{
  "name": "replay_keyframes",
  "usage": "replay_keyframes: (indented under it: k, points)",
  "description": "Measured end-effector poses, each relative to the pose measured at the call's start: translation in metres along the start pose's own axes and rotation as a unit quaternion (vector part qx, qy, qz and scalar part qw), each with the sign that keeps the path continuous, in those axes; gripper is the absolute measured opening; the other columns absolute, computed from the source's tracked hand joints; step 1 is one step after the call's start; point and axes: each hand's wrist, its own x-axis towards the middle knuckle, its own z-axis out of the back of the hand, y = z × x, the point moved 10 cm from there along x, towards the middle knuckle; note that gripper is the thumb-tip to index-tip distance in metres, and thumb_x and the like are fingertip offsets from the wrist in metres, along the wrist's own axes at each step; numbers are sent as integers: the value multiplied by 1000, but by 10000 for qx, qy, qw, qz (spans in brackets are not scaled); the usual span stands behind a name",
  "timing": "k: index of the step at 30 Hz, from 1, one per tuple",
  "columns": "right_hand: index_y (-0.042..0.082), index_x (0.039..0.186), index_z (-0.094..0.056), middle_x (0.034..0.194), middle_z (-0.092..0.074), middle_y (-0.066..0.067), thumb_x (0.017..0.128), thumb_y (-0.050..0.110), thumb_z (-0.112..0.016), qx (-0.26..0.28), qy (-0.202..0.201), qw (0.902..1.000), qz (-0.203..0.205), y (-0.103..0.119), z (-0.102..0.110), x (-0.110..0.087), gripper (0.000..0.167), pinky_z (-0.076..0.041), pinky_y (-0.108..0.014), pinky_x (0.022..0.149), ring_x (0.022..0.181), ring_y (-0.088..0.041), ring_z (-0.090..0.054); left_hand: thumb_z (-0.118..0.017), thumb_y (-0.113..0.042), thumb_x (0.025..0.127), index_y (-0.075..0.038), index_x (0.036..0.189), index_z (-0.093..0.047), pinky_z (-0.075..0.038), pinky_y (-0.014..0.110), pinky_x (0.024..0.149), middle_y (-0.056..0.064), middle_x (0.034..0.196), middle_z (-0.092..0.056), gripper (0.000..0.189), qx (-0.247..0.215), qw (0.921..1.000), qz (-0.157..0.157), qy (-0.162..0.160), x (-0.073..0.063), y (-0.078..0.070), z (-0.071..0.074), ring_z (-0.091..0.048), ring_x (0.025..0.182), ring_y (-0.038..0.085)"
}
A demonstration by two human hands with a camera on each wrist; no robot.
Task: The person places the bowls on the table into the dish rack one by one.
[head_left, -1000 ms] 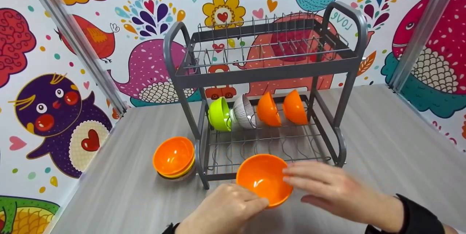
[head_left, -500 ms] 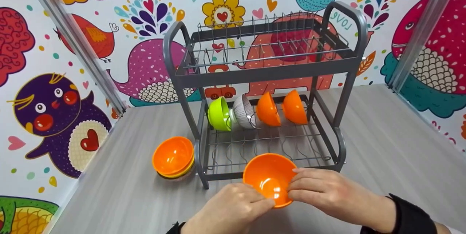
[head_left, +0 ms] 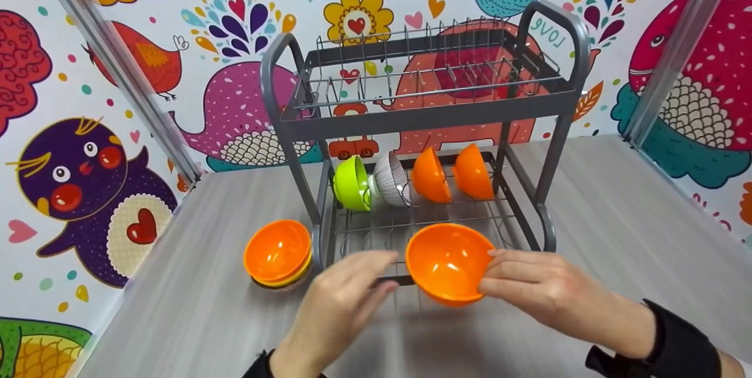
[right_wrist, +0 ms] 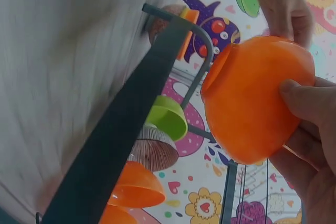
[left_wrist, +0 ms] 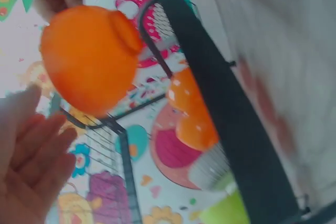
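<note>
An orange bowl (head_left: 449, 263) is held in the air before the front edge of the dish rack, its opening facing up toward the head camera. My right hand (head_left: 543, 287) pinches its right rim; in the right wrist view the thumb (right_wrist: 299, 98) presses the outer wall and the other fingers go over the rim. Left of the bowl, my left hand (head_left: 338, 301) is apart from it, fingers extended and holding nothing. The left wrist view shows a gap between that hand (left_wrist: 37, 156) and the bowl (left_wrist: 92, 59).
The two-tier dish rack (head_left: 423, 119) carries a green bowl (head_left: 352, 184), a grey striped bowl (head_left: 392, 179) and two orange bowls (head_left: 432, 175) on its lower tier. Left of the rack stands a stack of bowls (head_left: 278, 251), orange on top. A patterned wall (head_left: 235, 101) rises behind.
My left hand has let go of the bowl and moved away to the left. My right hand took hold of the rim, and the bowl has moved up and right toward the rack.
</note>
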Motion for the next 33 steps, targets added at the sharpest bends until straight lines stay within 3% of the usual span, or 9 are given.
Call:
replay_keyframes:
  k: [5, 12, 15, 18, 21, 26, 33]
  points:
    - [7, 106, -75, 97, -76, -5, 96, 20, -63, 94, -160, 9987, -483, -16, 8, -3, 21, -53, -19, 94, 89, -18, -71, -78, -14, 83, -11, 113, -71, -57, 24, 87, -2, 108, -74, 31, 532, 9941, 757, 569, -12, 28, -19, -70, 99, 13]
    - [3, 108, -74, 96, -75, -10, 93, 22, -65, 167, -388, 9937, -1037, -39, 17, -7, 26, -50, -13, 96, 87, -20, -71, -73, -11, 88, -7, 111, -73, -59, 30, 84, 3, 107, -75, 24, 861, 9768, 1222, 1532, -29, 47, -49, -72, 97, 18]
    - [3, 110, -74, 95, -76, -10, 87, 13, -73, 327, -460, 9852, -1621, -55, 20, -11, 26, -51, -10, 91, 87, -15, -72, -71, -8, 88, -8, 109, -73, -60, 31, 78, 1, 101, -76, 21, 892, 9712, 1333, 1764, -32, 52, -55, -72, 91, 18]
    - [4, 112, -74, 97, -77, -10, 78, -3, -77, 632, -537, 9674, -2392, -72, 23, -17, 35, -53, -9, 83, 87, -7, -71, -72, -3, 85, -10, 103, -74, -59, 31, 70, -1, 91, -75, 20, 921, 9676, 1332, 1939, -33, 54, -59, -72, 82, 17]
    - [4, 114, -73, 101, -77, -11, 77, -12, -74, 1041, -582, 9405, -3182, -90, 22, -24, 41, -56, -12, 77, 85, -3, -71, -71, 1, 83, -12, 95, -74, -57, 30, 64, -1, 83, -73, 18, 956, 9646, 1306, 2083, -34, 55, -61, -71, 75, 16]
    - [3, 119, -70, 107, -76, -12, 89, -1, -68, 1609, -481, 8878, -4285, -116, 14, -41, 31, -59, -19, 77, 87, -5, -72, -69, 2, 85, -12, 91, -76, -56, 30, 63, -1, 79, -73, 17, 937, 9606, 1369, 2231, -34, 57, -63, -70, 74, 15]
    - [-3, 124, -65, 111, -76, -3, 95, 10, -64, 2409, -488, 8283, -5036, -136, 2, -63, 32, -59, -23, 81, 90, -12, -74, -65, 8, 84, -13, 88, -77, -57, 31, 64, 0, 80, -75, 24, 810, 9542, 1573, 2411, -36, 63, -69, -70, 73, 15]
